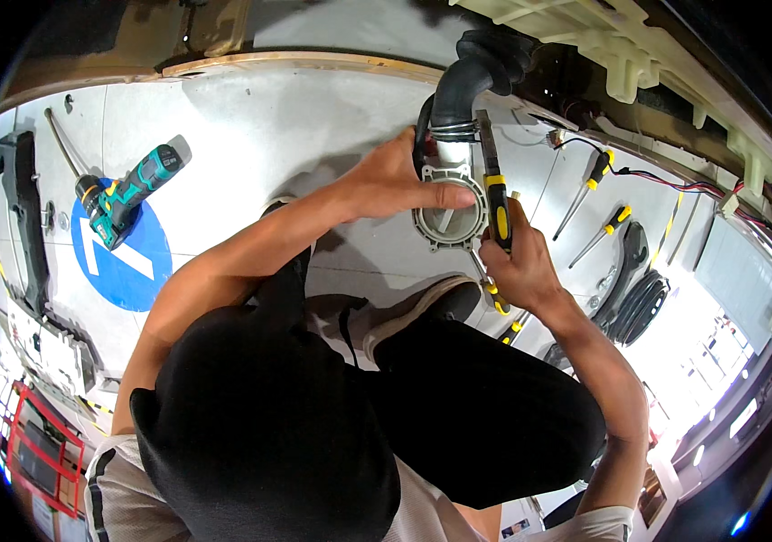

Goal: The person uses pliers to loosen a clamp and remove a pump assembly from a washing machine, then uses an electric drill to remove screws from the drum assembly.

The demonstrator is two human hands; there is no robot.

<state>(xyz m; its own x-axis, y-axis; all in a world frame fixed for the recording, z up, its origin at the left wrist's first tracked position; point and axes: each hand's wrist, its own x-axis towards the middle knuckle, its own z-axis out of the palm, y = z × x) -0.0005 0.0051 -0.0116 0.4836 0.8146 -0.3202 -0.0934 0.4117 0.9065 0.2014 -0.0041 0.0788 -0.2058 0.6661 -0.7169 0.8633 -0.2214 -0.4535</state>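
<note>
The right hand (519, 262) grips the yellow-and-black tool (495, 185), long axis pointing away from the person, metal end just right of the wire clamp (454, 132); the left hand (404, 183) holds the white housing (448, 237).

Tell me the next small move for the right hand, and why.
I'd probably settle the head of the yellow-and-black-handled tool in the right hand onto the wire clamp: it sits right beside the clamp, which rings the black hose, while the left hand grips the white housing. Contact is unclear.
</note>
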